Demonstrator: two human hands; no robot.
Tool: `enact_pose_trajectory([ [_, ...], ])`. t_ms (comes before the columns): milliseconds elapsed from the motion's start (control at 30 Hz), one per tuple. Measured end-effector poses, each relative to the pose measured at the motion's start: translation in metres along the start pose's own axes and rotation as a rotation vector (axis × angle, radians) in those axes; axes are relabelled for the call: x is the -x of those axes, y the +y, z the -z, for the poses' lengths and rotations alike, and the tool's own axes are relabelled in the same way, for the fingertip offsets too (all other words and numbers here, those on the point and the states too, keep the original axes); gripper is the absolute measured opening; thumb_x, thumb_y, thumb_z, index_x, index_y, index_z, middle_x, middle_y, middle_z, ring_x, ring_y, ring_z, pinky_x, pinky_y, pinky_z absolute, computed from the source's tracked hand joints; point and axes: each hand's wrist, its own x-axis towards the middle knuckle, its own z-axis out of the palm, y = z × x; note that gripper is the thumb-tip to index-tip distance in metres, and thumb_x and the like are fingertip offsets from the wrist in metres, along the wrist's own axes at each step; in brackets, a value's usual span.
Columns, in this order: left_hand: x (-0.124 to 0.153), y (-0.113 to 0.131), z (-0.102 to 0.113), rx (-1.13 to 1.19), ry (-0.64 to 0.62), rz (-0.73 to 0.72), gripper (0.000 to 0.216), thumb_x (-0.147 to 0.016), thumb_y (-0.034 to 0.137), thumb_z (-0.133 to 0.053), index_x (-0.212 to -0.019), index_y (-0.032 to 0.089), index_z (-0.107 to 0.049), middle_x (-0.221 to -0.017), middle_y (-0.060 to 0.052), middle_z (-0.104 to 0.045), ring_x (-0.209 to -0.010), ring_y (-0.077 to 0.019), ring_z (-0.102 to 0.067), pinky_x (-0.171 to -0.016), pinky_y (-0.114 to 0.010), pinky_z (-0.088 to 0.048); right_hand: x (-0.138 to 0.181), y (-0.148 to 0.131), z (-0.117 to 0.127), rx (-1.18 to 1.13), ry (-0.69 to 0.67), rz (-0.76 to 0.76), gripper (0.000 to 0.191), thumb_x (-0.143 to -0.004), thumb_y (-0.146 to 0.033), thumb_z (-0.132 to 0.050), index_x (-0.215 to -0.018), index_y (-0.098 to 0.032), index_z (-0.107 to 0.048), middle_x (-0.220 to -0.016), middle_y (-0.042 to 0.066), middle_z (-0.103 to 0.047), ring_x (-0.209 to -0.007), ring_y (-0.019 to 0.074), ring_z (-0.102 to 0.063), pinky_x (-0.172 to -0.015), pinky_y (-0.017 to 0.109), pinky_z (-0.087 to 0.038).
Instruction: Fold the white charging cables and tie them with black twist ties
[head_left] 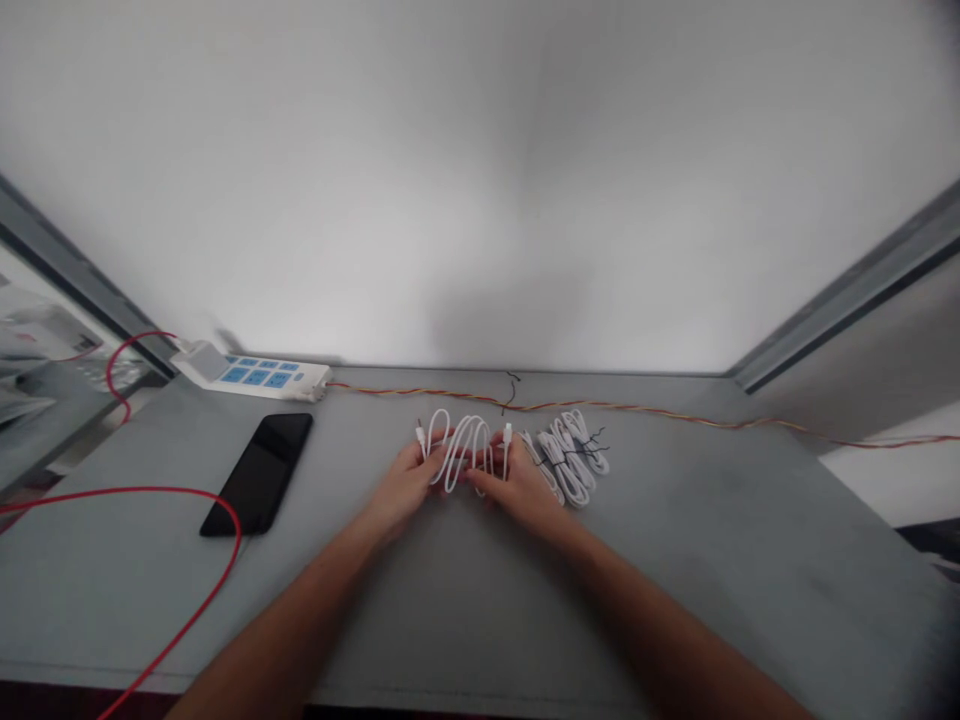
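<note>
A white charging cable (pixel 469 440) lies in loose loops between my two hands, above the grey table. My left hand (pixel 412 475) pinches its loops from the left, and one metal-tipped plug sticks up by the fingers. On the other side my right hand (pixel 521 485) is closed on the same cable, with the other white connector rising beside the index finger. Just right of that hand lie several coiled white cables (pixel 574 465), bound with dark twist ties. Some fingertips are hidden behind the loops.
A black phone (pixel 259 475) lies at left, near a red cable (pixel 199 492). Behind it is a white power strip (pixel 262 375) with blue sockets and a plugged-in white adapter (pixel 201 362). A twisted wire (pixel 637 406) runs along the back below the white panel (pixel 480 180). Loose dark twist ties (pixel 511 390) lie there.
</note>
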Motion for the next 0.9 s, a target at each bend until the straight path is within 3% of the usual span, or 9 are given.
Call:
enact_pose_trajectory([
  [133,-0.001,-0.001,0.001,-0.058,-0.045,-0.056,0.069,-0.069,0.037,-0.075,-0.128,0.015,-0.049,-0.098,-0.009,-0.07,-0.065,-0.0128,-0.061,-0.052,-0.021,-0.04,-0.005,0.008,0.002,-0.005,0.029,-0.015,0.055,-0.075,-0.036,-0.063,-0.118,-0.022,-0.032,-0.088,0.002,-0.061,-0.058,0.0137,-0.057,-0.043,0.025,-0.046],
  [200,-0.001,0.0,0.002,-0.088,-0.099,-0.081,0.065,-0.068,0.039,-0.075,-0.125,0.015,-0.053,-0.097,-0.009,-0.07,-0.069,-0.0142,-0.062,-0.058,-0.022,-0.043,-0.005,0.009,0.002,0.021,0.002,0.007,0.051,-0.077,-0.038,-0.06,-0.12,-0.02,-0.039,-0.083,0.001,-0.061,-0.056,0.0138,-0.056,-0.042,0.025,-0.046],
  [367,-0.001,-0.001,0.001,-0.278,-0.126,-0.18,0.046,-0.085,0.046,-0.053,-0.118,0.015,-0.059,-0.095,-0.007,-0.07,-0.084,-0.0184,-0.063,-0.076,-0.029,-0.048,-0.002,0.002,-0.002,0.051,-0.158,0.02,0.03,-0.082,-0.039,-0.053,-0.101,-0.017,-0.06,-0.076,0.002,-0.062,-0.055,0.0129,-0.055,-0.047,0.025,-0.047],
  [500,0.002,-0.005,-0.002,-0.67,-0.047,-0.436,0.041,-0.092,0.042,-0.041,-0.116,0.015,-0.059,-0.109,-0.01,-0.064,-0.106,-0.0212,-0.056,-0.099,-0.037,-0.039,0.0,-0.001,-0.004,0.124,-0.191,0.056,0.034,-0.085,-0.046,-0.05,-0.082,-0.015,-0.062,-0.065,0.0,-0.058,-0.054,0.0119,-0.052,-0.05,0.023,-0.042],
  [633,0.007,-0.006,-0.005,-0.885,-0.024,-0.573,0.044,-0.095,0.041,-0.031,-0.117,0.016,-0.059,-0.114,-0.011,-0.059,-0.115,-0.0216,-0.05,-0.104,-0.039,-0.036,0.003,-0.003,-0.005,0.168,-0.162,0.073,0.042,-0.087,-0.052,-0.045,-0.068,-0.017,-0.056,-0.056,-0.003,-0.049,-0.05,0.0104,-0.044,-0.046,0.022,-0.034],
  [800,0.012,-0.006,-0.004,-0.803,-0.142,-0.487,0.048,-0.096,0.042,-0.026,-0.13,0.015,-0.048,-0.129,-0.012,-0.055,-0.123,-0.0221,-0.048,-0.108,-0.04,-0.033,0.005,-0.007,-0.005,0.134,-0.211,-0.032,0.043,-0.084,-0.053,-0.048,-0.059,-0.018,-0.047,-0.051,-0.004,-0.043,-0.045,0.0092,-0.039,-0.044,0.022,-0.03],
  [900,0.013,-0.003,-0.003,-0.776,-0.212,-0.422,0.06,-0.088,0.044,-0.049,-0.138,0.015,-0.037,-0.138,-0.013,-0.048,-0.128,-0.0242,-0.044,-0.11,-0.04,-0.032,0.002,-0.005,-0.003,0.041,-0.234,-0.031,0.034,-0.081,-0.047,-0.052,-0.064,-0.018,-0.053,-0.055,-0.003,-0.048,-0.05,0.0102,-0.044,-0.047,0.022,-0.035],
])
